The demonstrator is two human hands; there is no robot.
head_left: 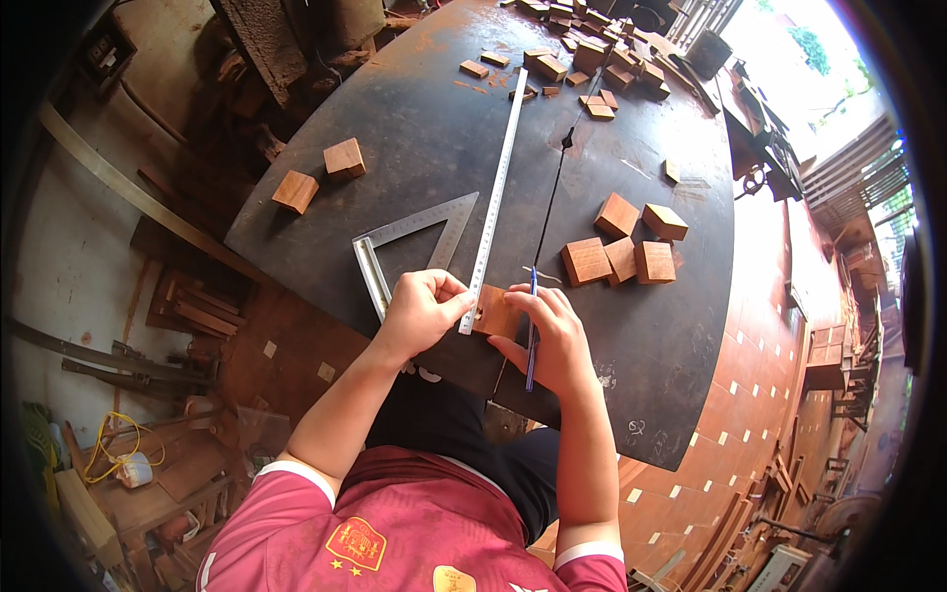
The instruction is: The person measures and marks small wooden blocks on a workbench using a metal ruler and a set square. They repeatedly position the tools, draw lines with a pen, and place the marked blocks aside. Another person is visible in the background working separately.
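Note:
My left hand (422, 314) is closed, its thumb and forefinger pinching the near end of a long steel ruler (500, 168) that slants away across the dark table. The ruler's end lies against the left side of a small reddish-brown wooden block (498, 314). My right hand (554, 340) grips that block from the right, thumb on the near side and fingers on the far side. A blue pen (533, 360) is tucked between the same fingers, roughly upright in the view. Just beyond my left hand lies a metal triangle square (424, 223), flat on the table.
The dark table (631, 365) has a seam running lengthwise. Several wooden blocks (617, 215) cluster to the right, two more blocks (344, 158) sit at the left, and a heap of blocks (592, 57) covers the far end. A tiled floor (735, 414) shows at the right.

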